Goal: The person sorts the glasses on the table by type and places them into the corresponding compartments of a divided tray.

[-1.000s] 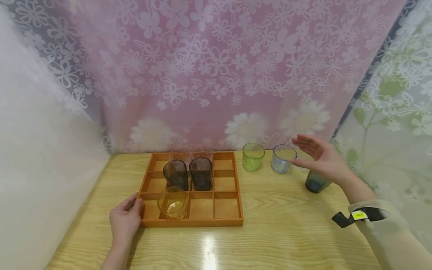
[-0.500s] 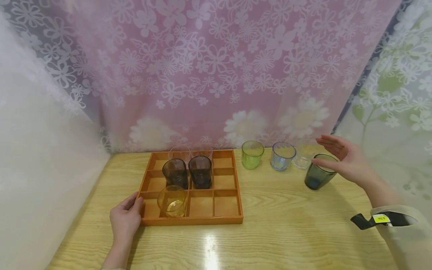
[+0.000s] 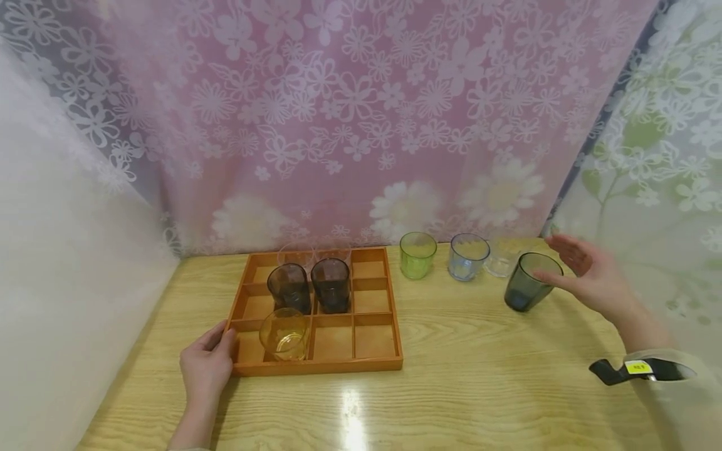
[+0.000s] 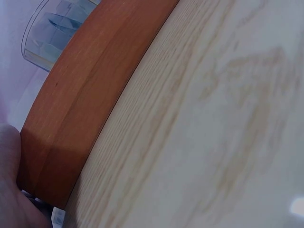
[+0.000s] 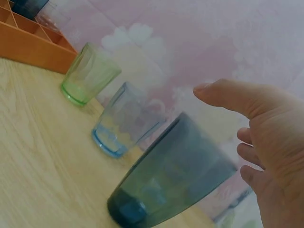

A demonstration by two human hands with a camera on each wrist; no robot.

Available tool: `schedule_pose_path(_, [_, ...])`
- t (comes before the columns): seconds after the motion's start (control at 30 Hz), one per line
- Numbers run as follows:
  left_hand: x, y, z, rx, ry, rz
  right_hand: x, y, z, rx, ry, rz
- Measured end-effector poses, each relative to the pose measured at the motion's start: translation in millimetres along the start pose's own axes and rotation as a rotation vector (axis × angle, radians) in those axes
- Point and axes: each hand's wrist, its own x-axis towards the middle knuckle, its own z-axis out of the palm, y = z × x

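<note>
At the left, my left hand [image 3: 207,363] grips the front left corner of a wooden divided tray [image 3: 318,367], thumb at its rim. In the left wrist view that corner [image 4: 52,175] lies between thumb and fingers. Two dark glasses [image 3: 331,285] and a yellow glass [image 3: 284,335] stand in the tray, with clear glasses in the back row. My right hand [image 3: 600,279] is beside a smoky grey-blue glass [image 3: 521,291] on the table, its fingers spread and the thumb overlapping the rim. In the right wrist view, the fingers show apart from this glass [image 5: 171,171].
A green glass [image 3: 418,257], a pale blue glass [image 3: 468,258] and a clear glass [image 3: 499,263] stand in a row right of the tray, near the back of the wood-grain table [image 3: 468,376]. A pink flowered curtain [image 3: 361,125] hangs behind, with pale sheets at both sides.
My right hand has moved right, away from over the row of glasses to the grey-blue glass's right side, uncovering that glass. My left hand has kept its hold on the tray.
</note>
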Motion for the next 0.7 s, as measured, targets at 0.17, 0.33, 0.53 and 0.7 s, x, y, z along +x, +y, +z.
schedule_pose_path(0.17, [-0.2,1.1,-0.8,-0.001,-0.004,-0.018,-3.5,18.5,9.3,-0.001,-0.004,0.025])
schedule_pose_path(0.33, [-1.1,4.0,-0.1,-0.009,-0.012,-0.024,-5.9,30.4,21.4,0.077,0.006,0.008])
schedule_pose_path(0.53, [-1.6,4.2,-0.2,-0.003,-0.020,-0.027,-8.1,40.8,33.4,0.233,0.007,-0.006])
schedule_pose_path(0.7, [-1.2,3.8,-0.6,-0.002,-0.012,-0.026,-11.8,51.1,42.4,0.169,0.022,0.061])
